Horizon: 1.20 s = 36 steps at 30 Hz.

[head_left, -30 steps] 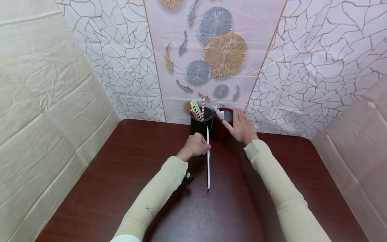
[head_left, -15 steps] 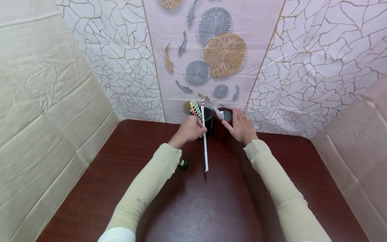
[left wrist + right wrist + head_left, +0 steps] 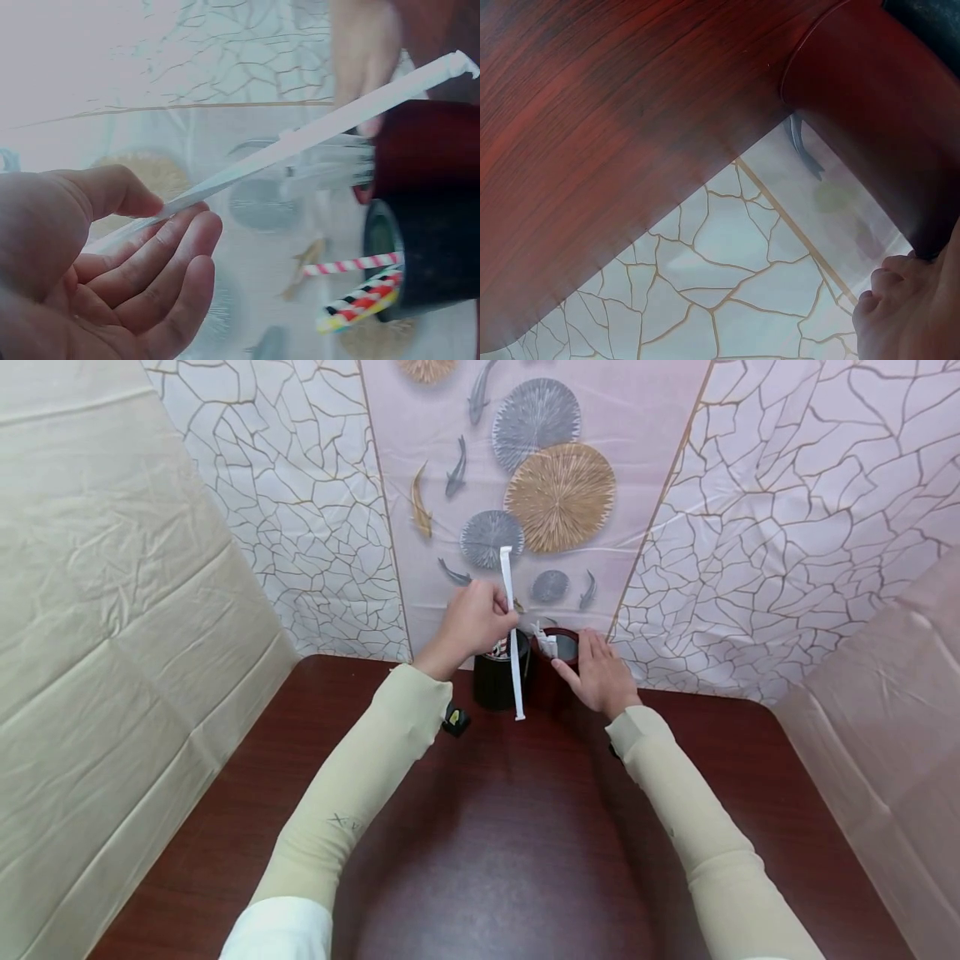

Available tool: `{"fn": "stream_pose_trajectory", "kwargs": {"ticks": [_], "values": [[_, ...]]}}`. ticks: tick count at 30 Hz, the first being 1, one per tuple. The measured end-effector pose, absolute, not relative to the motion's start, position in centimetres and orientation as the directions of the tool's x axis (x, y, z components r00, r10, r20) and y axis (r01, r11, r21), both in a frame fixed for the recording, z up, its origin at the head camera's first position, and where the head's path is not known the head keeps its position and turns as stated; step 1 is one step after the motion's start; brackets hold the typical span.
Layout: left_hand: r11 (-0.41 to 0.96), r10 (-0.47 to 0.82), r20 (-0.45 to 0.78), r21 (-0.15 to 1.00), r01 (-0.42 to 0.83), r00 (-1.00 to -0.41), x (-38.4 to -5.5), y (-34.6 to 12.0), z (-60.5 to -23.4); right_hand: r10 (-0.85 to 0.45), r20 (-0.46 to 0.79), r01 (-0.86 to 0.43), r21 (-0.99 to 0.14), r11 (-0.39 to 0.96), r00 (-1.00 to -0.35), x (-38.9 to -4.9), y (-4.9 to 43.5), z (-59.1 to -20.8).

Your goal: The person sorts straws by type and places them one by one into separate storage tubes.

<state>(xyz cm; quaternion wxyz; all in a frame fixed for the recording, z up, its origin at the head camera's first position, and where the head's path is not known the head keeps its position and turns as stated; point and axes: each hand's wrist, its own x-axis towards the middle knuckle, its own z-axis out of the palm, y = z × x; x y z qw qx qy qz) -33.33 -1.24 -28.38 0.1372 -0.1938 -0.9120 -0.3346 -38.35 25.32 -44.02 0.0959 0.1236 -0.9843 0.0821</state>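
Observation:
A long white paper-wrapped straw point(image 3: 516, 670) is pinched between the thumb and fingers of my left hand point(image 3: 474, 620). It hangs nearly upright in front of the black cup point(image 3: 493, 687); in the left wrist view it slants across. Several striped paper straws point(image 3: 352, 289) stand in that cup, mostly hidden by my left hand in the head view. Beside it is a dark red cup point(image 3: 427, 150) with clear and white thin pieces point(image 3: 547, 645) sticking out. My right hand point(image 3: 602, 675) rests with extended fingers against the red cup's right side.
The dark red-brown wooden table point(image 3: 510, 860) runs up to a patterned cloth backdrop point(image 3: 300, 510). Beige cloth walls point(image 3: 112, 610) stand on both sides. A small black device point(image 3: 455, 720) sits at my left wrist.
My left hand has risen and moved toward the back, lifting the white-wrapped straw from in front of the black cup to above its rim. The right hand stays at the red cup.

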Motion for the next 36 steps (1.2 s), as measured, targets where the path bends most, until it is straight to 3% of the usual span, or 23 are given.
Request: {"fn": "stream_pose_trajectory", "kwargs": {"ticks": [8,23,29,36], "values": [[0.665,0.179,0.496,0.575,0.476,-0.85,-33.4,0.1,-25.5,-0.223,0.189,-0.252,-0.143,0.957,-0.956,-38.1,25.2,-43.7],[0.562,0.099,0.736,0.514,0.648,-0.67,-33.9,1.9,-24.5,-0.224,0.198,-0.253,-0.131,0.959,-0.954,-38.4,25.3,-44.0],[0.592,0.098,0.745,0.489,0.641,-0.66,-34.6,2.3,-25.3,-0.221,0.197,-0.25,-0.137,0.959,-0.955,-38.3,25.2,-44.0],[0.591,0.09,0.716,0.521,0.615,-0.693,-36.0,3.0,-26.5,-0.223,0.219,-0.257,-0.139,0.956,-0.95,-38.2,25.3,-44.0]]}}
